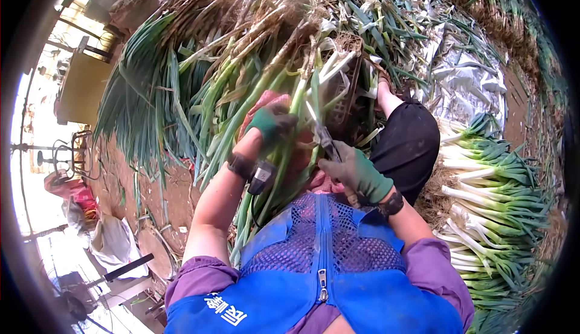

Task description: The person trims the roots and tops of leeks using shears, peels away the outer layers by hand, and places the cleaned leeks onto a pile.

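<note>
My left hand (272, 125), in a green and dark glove, is closed around the stalk of a long green onion (298, 95) that points away from me. In my right hand (360, 174), also gloved, is a slim grey metal tool (324, 136) with a pale narrow tip. The tip lies close beside the stalk. Under and beyond my hands spreads a heap of unpeeled green onions (226, 71), roots away from me and leaves hanging to the left. Pink cloth (266, 100) shows behind my left hand. A small device with a cable is strapped on my left wrist.
Peeled green onions (477, 183) with white stems lie in a row at the right. A dark plastic crate (342, 95) stands beyond my hands, near my bent right leg (406, 146). White sheeting (468, 74) and loose leaf scraps cover the far ground. A fan (75, 304) stands at lower left.
</note>
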Tool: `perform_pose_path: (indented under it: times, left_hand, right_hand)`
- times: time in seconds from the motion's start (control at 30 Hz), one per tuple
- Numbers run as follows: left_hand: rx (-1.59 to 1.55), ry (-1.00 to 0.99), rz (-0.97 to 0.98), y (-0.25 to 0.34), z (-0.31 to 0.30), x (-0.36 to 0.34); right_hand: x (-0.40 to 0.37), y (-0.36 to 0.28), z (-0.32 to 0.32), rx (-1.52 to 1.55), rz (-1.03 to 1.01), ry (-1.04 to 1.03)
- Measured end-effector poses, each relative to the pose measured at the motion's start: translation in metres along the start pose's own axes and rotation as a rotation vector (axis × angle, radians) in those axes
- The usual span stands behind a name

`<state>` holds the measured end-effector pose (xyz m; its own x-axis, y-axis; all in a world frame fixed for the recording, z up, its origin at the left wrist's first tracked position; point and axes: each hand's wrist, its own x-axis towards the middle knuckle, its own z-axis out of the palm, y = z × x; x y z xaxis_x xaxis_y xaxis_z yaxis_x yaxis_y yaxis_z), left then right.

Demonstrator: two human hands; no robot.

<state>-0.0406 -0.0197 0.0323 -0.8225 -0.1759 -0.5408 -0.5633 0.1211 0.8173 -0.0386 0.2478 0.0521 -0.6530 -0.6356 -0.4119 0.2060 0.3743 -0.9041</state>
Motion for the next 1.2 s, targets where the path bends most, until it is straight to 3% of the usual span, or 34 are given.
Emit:
perform_pose_path:
  times: [0.17, 0.2, 0.4, 0.47, 0.57, 0.7, 0.8, 0.9, 1.0, 1.07, 1.2]
  left_hand:
    - [-0.002, -0.012, 0.047, -0.014, -0.010, 0.013]
    - [-0.015, -0.031, 0.055, -0.013, -0.012, 0.014]
    - [-0.012, 0.017, 0.074, -0.013, -0.007, 0.014]
    - [0.004, 0.054, 0.072, -0.015, -0.009, 0.016]
    - [-0.153, 0.027, 0.079, -0.001, -0.009, 0.001]
    - [0.076, 0.118, 0.184, -0.055, -0.020, 0.051]
    - [-0.056, -0.019, 0.084, -0.001, 0.002, 0.005]
    - [0.087, -0.045, 0.113, -0.020, 0.004, 0.015]
    - [-0.048, -0.094, 0.051, -0.021, 0.005, 0.003]
    - [-0.113, -0.138, 0.032, -0.016, 0.006, -0.011]
    - [-0.349, -0.147, -0.073, -0.020, 0.004, -0.020]
  right_hand:
    - [-0.013, -0.011, 0.002, -0.194, -0.035, -0.054]
    - [-0.018, -0.023, 0.000, -0.187, 0.051, -0.076]
    - [-0.004, -0.008, 0.002, -0.222, -0.025, -0.038]
    - [0.006, 0.001, 0.004, -0.110, 0.027, -0.080]
    - [-0.003, -0.010, 0.005, -0.133, 0.015, -0.091]
    - [-0.015, -0.017, 0.006, -0.189, 0.012, -0.078]
    - [0.001, -0.015, 0.002, -0.072, 0.013, -0.023]
    - [0.053, 0.020, -0.005, -0.159, -0.085, 0.072]
    - [0.093, -0.001, -0.019, -0.189, 0.065, 0.031]
    - [0.122, 0.011, -0.033, -0.485, -0.136, -0.015]
    - [0.108, 0.005, -0.027, -0.325, -0.042, 0.007]
